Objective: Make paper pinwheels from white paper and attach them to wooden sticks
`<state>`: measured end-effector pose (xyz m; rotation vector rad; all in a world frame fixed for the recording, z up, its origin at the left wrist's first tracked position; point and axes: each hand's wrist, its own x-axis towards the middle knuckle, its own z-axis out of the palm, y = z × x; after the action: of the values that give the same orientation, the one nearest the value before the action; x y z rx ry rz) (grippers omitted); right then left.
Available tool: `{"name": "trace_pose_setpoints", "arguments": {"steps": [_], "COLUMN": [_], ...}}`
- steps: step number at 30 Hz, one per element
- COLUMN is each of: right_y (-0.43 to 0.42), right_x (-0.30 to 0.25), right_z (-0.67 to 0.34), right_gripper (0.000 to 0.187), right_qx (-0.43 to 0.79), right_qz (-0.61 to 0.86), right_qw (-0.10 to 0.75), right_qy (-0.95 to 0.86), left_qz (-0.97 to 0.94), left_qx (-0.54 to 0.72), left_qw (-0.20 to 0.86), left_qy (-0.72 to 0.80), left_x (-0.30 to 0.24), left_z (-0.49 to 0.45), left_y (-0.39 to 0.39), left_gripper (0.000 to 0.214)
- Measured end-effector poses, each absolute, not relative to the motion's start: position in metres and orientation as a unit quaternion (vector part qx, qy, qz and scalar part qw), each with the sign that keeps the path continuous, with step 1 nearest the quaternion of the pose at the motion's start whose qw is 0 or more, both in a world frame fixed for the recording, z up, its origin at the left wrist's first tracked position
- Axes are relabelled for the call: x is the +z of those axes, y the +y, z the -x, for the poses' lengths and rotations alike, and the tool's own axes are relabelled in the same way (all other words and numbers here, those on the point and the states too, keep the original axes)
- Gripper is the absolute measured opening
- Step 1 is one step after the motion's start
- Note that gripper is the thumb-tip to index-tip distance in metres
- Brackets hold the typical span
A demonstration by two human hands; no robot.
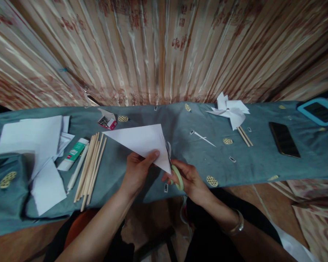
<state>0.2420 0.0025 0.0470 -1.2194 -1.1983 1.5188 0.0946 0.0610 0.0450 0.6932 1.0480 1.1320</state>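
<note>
My left hand (139, 168) pinches a white sheet of paper (142, 140) folded into a triangle, thumb on top and fingers beneath. In my right hand (190, 178) is a pair of scissors (177, 177) with pale green handles. The blades lie along the triangle's right edge, partly hidden by the paper, and a thin strip (168, 148) curls up there. Right of my hands, thin paper offcuts (205, 138) lie on the cloth.
Wooden sticks (89, 169), a glue tube (73, 154), a white pen-like stick (78, 168), a red box of pins (107, 122) and paper sheets (30, 134) lie left. Two paper pinwheels (231, 111), a phone (284, 139) and a blue-framed device (320, 111) lie right.
</note>
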Motion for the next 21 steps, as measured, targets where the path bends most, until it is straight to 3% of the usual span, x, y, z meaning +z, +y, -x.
{"name": "trace_pose_setpoints", "arguments": {"steps": [21], "right_y": [-0.0005], "right_x": [0.0383], "right_z": [-0.2441], "right_gripper": [0.032], "right_qx": [0.587], "right_qz": [0.501], "right_qw": [0.422], "right_qy": [-0.475], "left_qz": [-0.329], "left_qx": [0.497], "left_qw": [0.665], "left_qy": [0.450], "left_x": [0.0385], "left_z": [-0.0981], "left_y": [0.0578], "left_gripper": [0.018]}}
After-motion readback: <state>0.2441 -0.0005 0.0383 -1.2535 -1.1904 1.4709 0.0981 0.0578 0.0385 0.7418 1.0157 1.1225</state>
